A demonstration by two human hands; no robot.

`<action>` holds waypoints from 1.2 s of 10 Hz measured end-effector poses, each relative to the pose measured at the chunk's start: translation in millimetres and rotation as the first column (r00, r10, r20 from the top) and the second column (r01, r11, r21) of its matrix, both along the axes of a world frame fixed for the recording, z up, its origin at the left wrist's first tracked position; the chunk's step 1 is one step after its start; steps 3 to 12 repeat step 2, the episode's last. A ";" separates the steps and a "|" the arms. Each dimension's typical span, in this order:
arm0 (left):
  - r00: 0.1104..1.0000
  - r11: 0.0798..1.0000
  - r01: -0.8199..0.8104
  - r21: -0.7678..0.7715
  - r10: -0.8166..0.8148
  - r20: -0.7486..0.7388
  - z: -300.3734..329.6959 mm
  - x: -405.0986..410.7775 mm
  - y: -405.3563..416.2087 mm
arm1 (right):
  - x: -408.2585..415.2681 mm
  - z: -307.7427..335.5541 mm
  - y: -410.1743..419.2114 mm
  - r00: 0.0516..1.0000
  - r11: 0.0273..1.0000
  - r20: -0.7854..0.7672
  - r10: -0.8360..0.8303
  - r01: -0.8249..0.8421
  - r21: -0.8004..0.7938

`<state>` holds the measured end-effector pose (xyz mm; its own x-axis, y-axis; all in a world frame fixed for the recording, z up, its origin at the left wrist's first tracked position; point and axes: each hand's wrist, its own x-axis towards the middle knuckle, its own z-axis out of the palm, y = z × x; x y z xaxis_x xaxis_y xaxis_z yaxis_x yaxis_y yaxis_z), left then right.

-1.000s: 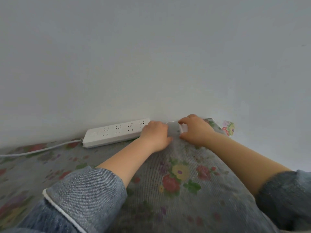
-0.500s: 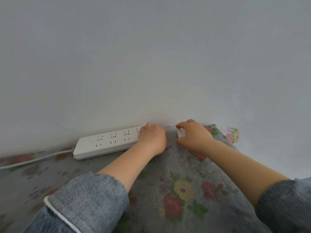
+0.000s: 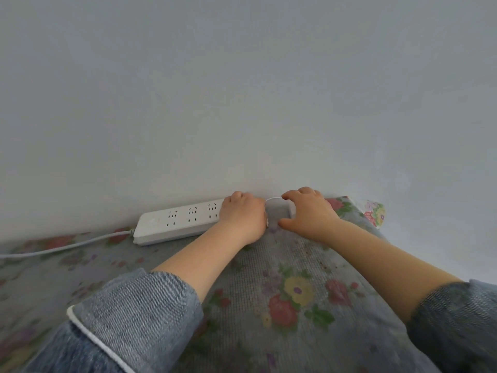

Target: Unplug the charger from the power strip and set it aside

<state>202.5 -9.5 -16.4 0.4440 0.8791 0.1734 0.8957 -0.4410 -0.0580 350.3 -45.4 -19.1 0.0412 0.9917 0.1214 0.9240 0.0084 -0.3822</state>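
A white power strip (image 3: 177,223) lies along the foot of the wall on a flowered cloth. My left hand (image 3: 242,218) covers and grips its right end. Just right of that hand sits a white charger (image 3: 279,211), with my right hand (image 3: 309,214) clasped on it, thumb in front and fingers behind. A thin white cable (image 3: 273,198) runs from the charger's top toward the wall. Whether the plug is still in the socket is hidden by my hands.
The strip's white cord (image 3: 61,246) trails off to the left over the flowered cloth (image 3: 293,292). The grey wall (image 3: 242,103) stands directly behind the strip. A folded corner of the cloth (image 3: 375,212) sticks up at the right.
My right hand let more of the charger show than half a second ago, when it covered it. Both hands stay at the strip's right end; the view has shifted slightly.
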 end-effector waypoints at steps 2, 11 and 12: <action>0.999 1.000 -0.023 -0.020 0.024 0.047 4.9 -20.6 -10.7 | -18.6 6.0 -10.4 0.999 0.998 0.002 0.039 -0.039 0.039; 0.999 1.000 -0.023 -0.020 0.024 0.047 4.9 -20.6 -10.7 | -18.6 6.0 -10.4 0.999 0.998 0.002 0.039 -0.039 0.039; 0.999 1.000 -0.023 -0.020 0.024 0.047 4.9 -20.6 -10.7 | -18.6 6.0 -10.4 0.999 0.998 0.002 0.039 -0.039 0.039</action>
